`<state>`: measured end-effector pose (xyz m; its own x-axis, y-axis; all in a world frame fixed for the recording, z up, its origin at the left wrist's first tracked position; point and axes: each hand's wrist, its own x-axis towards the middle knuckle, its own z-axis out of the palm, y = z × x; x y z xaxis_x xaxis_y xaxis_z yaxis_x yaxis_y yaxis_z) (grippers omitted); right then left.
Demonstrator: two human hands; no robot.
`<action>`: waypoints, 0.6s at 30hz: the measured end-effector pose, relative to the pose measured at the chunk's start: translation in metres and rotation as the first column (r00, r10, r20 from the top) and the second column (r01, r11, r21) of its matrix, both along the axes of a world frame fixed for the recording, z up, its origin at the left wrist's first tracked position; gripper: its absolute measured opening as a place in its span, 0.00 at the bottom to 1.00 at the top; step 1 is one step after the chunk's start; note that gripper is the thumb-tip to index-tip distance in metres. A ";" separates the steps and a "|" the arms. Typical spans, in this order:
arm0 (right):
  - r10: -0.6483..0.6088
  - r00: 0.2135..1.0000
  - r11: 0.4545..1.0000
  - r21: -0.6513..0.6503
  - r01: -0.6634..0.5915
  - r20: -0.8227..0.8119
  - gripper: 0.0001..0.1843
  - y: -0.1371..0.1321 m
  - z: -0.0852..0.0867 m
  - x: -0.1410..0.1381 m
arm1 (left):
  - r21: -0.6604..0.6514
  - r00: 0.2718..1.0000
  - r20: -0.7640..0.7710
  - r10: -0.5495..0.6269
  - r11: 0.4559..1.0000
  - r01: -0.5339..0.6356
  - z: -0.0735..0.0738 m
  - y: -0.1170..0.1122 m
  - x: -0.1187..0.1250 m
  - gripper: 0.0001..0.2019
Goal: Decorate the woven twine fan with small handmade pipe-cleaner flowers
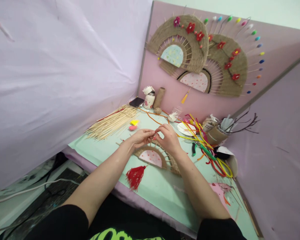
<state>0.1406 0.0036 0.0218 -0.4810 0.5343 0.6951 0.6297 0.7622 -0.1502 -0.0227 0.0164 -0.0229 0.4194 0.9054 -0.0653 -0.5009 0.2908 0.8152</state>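
My left hand (143, 137) and my right hand (168, 137) meet above the table, fingertips pinched together. Whatever sits between them is too small to make out; a bit of pinkish red shows just below the fingers. Under both hands lies a half-round twine fan (162, 150) on sticks, with a dotted pink-white centre (150, 157). A red tassel (135, 177) spreads out from its lower edge toward me. My right forearm covers part of the fan's right side. Left of my hands rest a yellow piece (134, 122) and a pink piece (132, 128) of soft material.
Thin wooden sticks (112, 121) fan out at the left, beside a phone (136, 102). A jar (149, 100) and a cardboard tube (159, 97) stand behind. Colourful pipe cleaners (221, 166) and green-handled pliers (207, 151) lie right. Finished fans (182, 40) hang on the board.
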 end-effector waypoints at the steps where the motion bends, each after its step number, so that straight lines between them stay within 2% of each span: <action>1: -0.022 0.999 1.000 0.018 0.021 0.029 0.05 0.000 -0.001 0.000 | -0.006 1.000 -0.002 -0.006 1.000 0.006 0.000 0.000 0.000 0.16; 5: -0.102 0.985 0.992 0.082 0.091 0.142 0.05 -0.003 -0.003 -0.002 | -0.019 0.999 -0.018 -0.041 0.999 0.041 0.002 -0.002 0.002 0.17; 7: -0.120 0.982 0.991 0.069 0.111 0.145 0.04 -0.004 -0.004 -0.002 | 0.000 0.998 -0.043 -0.053 0.999 0.053 0.001 -0.003 0.002 0.18; 9: -0.126 0.989 0.992 -0.012 0.127 0.072 0.03 -0.002 -0.004 -0.001 | 0.009 0.998 -0.057 -0.025 1.000 0.025 0.001 -0.002 0.002 0.17; 11: -0.143 0.984 0.973 -0.195 0.121 -0.104 0.01 0.003 -0.004 0.001 | -0.019 0.999 -0.033 0.028 0.999 -0.029 0.002 -0.001 0.001 0.15; 13: -0.212 0.921 0.888 -0.457 0.043 -0.327 0.02 0.009 -0.003 0.004 | -0.075 0.997 0.039 0.072 0.995 -0.069 0.005 0.000 -0.001 0.12; 15: -0.313 0.807 0.755 -0.646 -0.108 -0.500 0.05 0.014 -0.001 0.008 | -0.129 0.987 0.118 0.105 0.988 -0.090 0.009 0.000 -0.003 0.10; 16: -0.348 0.757 0.703 -0.688 -0.179 -0.552 0.06 0.015 -0.001 0.009 | -0.150 0.982 0.145 0.121 0.984 -0.099 0.011 -0.001 -0.003 0.09; 18: -0.368 0.702 0.661 -0.703 -0.263 -0.609 0.08 0.016 0.001 0.011 | -0.181 0.974 0.166 0.156 0.975 -0.126 0.015 -0.002 -0.004 0.08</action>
